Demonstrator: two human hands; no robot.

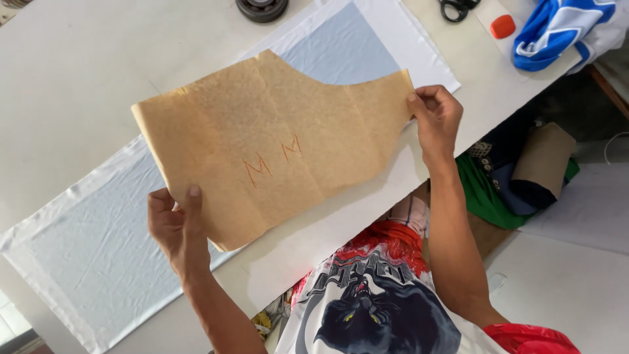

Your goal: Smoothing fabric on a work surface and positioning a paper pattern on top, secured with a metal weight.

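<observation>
A tan paper pattern piece (275, 141) with a curved cut-out on its far edge and red marks near its middle is held up flat above the table. My left hand (175, 226) pinches its near left corner, thumb on top. My right hand (436, 118) grips its right corner. Beneath it a long white and pale blue cloth (85, 249) lies spread flat across the white table (72, 72).
Black scissors (457, 8) and an orange-red small object (502, 26) lie at the far right. A blue and white garment (563, 29) hangs over the table's right corner. A dark round weight (262, 9) sits at the far edge. Folded fabrics (517, 177) lie below the table.
</observation>
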